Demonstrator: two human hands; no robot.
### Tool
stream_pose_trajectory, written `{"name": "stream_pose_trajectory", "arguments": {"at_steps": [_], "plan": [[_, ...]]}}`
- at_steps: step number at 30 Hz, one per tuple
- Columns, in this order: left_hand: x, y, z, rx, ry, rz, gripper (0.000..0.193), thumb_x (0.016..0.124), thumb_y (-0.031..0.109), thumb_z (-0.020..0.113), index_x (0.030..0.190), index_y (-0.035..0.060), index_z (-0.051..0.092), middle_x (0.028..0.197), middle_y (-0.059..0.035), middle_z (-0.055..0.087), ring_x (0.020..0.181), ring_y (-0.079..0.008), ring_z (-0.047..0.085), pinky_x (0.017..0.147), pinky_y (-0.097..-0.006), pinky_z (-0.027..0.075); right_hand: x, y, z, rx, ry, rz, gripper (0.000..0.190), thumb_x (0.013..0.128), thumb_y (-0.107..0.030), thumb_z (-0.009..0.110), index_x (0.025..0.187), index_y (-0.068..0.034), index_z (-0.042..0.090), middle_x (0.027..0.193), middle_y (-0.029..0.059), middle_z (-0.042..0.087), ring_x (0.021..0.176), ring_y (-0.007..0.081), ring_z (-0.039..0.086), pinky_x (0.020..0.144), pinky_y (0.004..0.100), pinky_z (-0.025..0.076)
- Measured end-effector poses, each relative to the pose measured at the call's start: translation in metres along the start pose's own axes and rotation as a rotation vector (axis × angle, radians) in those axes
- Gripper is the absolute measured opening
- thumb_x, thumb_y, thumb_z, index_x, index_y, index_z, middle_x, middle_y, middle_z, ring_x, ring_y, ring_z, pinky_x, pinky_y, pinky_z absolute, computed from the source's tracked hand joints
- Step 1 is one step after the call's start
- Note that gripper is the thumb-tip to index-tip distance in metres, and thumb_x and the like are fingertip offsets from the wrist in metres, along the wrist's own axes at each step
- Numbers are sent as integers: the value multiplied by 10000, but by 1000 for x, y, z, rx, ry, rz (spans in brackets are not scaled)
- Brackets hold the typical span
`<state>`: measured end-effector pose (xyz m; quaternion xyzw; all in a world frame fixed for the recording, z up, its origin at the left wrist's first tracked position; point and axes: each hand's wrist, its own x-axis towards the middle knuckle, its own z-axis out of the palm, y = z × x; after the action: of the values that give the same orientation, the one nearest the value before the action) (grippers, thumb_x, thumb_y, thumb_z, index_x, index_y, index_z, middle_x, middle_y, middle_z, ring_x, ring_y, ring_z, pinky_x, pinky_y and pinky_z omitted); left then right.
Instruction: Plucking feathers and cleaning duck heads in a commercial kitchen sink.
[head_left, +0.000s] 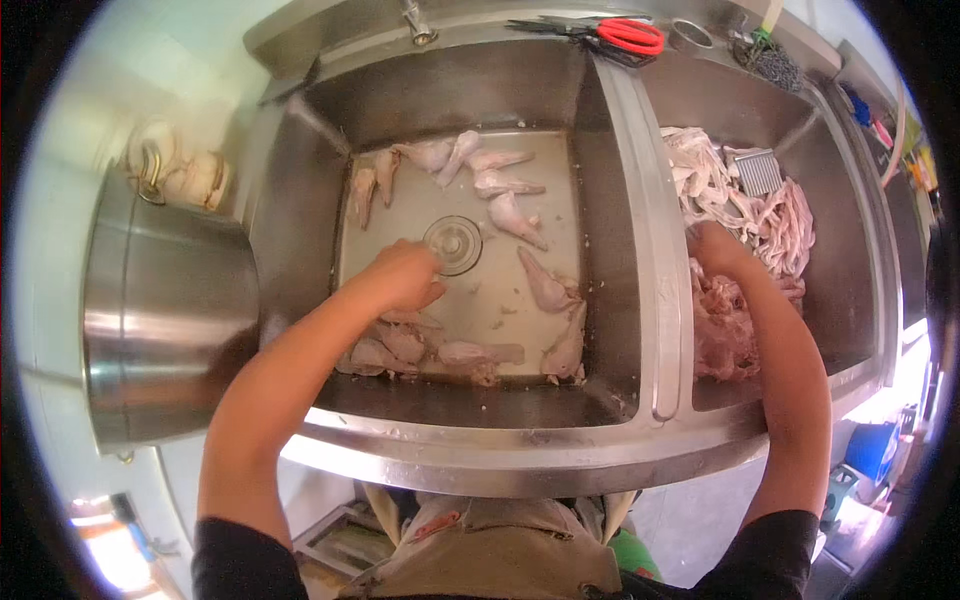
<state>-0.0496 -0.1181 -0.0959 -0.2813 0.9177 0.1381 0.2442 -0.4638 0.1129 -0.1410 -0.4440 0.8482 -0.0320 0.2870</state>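
Note:
My left hand (409, 274) hangs over the left basin of a stainless steel sink (480, 442), beside the drain strainer (452, 245). Its fingers are partly curled, and whether they hold anything is hidden. Several raw, pale pink meat pieces with tapered ends, apparently poultry, lie around that basin's floor, among them one piece (514, 219) right of the drain. In the right basin, my right hand (716, 246) reaches down between a heap of pale meat strips (701, 165) and a redder meat heap (724, 322). Its fingertips are mostly hidden.
Red-handled scissors (630, 36) lie on the back ledge near a faucet (418, 26). A steel wool scrubber (776, 69) sits at the back right. On the right heap rests a corrugated metal piece (757, 172). A large steel vessel (172, 315) stands left of the sink.

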Motion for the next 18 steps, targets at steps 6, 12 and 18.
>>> {"name": "stream_pose_trajectory", "arguments": {"at_steps": [6,12,18], "plan": [[133,29,56,172,651,327,346,766,93,615,1112,88,609,1310,-199,492,1272,-367,405,997,-434,385,-73,-80,-81,438,357,-161,423,933,-351,541,905,63,620,727,107,628,629,181,538,600,356,440],[103,55,34,-210,91,135,370,806,230,596,1129,50,614,1113,-164,648,1039,-332,622,857,-442,493,-129,-170,-61,533,188,-333,450,963,-390,478,1004,46,581,862,174,661,798,286,628,752,409,480],[71,-28,30,-125,-8,-335,443,767,353,627,1050,12,647,1035,-167,675,946,-328,652,782,-420,528,-21,-266,48,-393,-355,-473,239,849,-143,507,936,0,678,967,216,670,910,385,647,770,470,513]]}}
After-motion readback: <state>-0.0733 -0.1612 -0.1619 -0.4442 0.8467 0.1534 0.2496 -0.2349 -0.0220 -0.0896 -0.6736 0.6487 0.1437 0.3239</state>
